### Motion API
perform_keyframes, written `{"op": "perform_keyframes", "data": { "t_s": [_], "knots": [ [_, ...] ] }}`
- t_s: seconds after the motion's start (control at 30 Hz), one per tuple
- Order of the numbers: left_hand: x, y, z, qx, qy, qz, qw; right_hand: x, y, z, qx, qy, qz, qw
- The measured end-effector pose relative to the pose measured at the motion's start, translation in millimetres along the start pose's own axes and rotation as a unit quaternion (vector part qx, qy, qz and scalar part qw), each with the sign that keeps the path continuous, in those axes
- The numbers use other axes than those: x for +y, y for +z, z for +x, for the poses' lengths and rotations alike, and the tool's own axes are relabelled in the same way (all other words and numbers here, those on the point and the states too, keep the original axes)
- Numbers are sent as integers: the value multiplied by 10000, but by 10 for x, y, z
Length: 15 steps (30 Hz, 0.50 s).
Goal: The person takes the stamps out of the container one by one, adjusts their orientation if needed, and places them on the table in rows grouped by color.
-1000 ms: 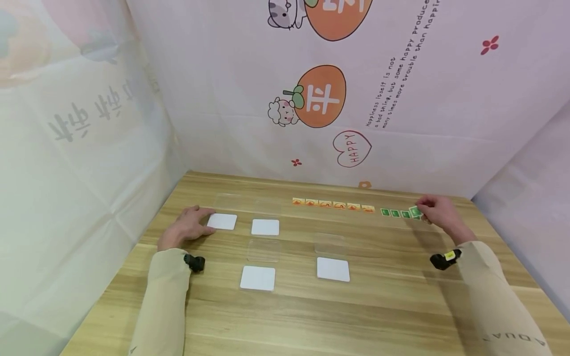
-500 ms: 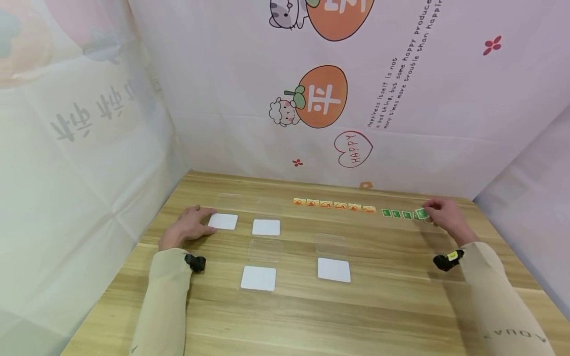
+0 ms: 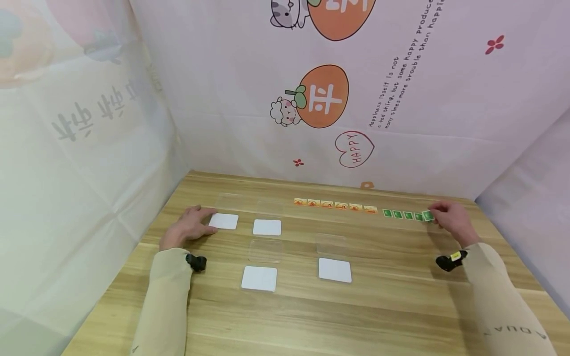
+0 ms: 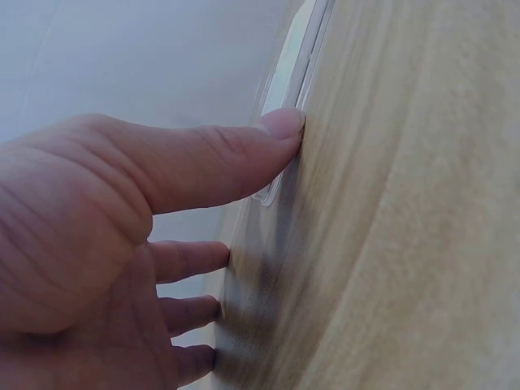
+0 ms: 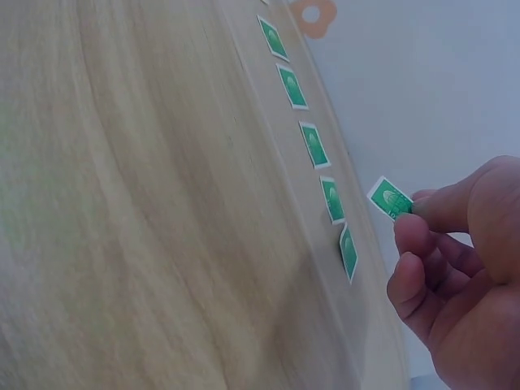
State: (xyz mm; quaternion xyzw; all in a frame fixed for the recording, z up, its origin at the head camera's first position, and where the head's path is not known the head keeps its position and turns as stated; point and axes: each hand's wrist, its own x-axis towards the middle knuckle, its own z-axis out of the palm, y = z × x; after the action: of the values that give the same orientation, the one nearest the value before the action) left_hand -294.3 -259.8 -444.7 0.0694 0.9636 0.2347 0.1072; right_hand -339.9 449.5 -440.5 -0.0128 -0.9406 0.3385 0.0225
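Note:
My right hand (image 3: 451,220) pinches a small green stamp (image 5: 390,198) with a white border between thumb and index finger. It holds the stamp at the right end of a row of several like green stamps (image 5: 314,145). My left hand (image 3: 190,228) lies at the far left with its fingers spread. Its thumb and index fingertip are at the left edge of a white card (image 3: 224,221). In the left wrist view the thumb (image 4: 223,158) rests on the card's clear rim, and the other fingertips touch the table.
Several orange stamps (image 3: 327,204) form a row along the back of the wooden table (image 3: 356,316). More white cards (image 3: 259,278) lie in the middle, with clear rectangular plates (image 3: 265,251) behind them. A printed cloth wall (image 3: 249,99) stands behind the table.
My right hand has moved a little to the right with the pinched stamp, along the green row. My left hand stays at the white card.

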Motion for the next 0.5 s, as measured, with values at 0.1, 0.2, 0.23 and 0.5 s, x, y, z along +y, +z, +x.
{"op": "perform_keyframes", "data": {
  "t_s": [0.1, 0.2, 0.23, 0.5],
  "knots": [
    [1, -1, -10, -1, 1, -8, 10000, 45, -7, 5, 66, 22, 40, 10000],
    [-1, 2, -9, -1, 17, -14, 10000, 87, -17, 13, 111, 58, 30, 9999],
    [-4, 4, -6, -1, 20, -16, 10000, 102, -20, 17, 121, 66, 45, 9999],
    [-6, 4, -3, 9, 50, -32, 10000, 163, -55, 23, 198, 41, 7, 9998]
  ]
}}
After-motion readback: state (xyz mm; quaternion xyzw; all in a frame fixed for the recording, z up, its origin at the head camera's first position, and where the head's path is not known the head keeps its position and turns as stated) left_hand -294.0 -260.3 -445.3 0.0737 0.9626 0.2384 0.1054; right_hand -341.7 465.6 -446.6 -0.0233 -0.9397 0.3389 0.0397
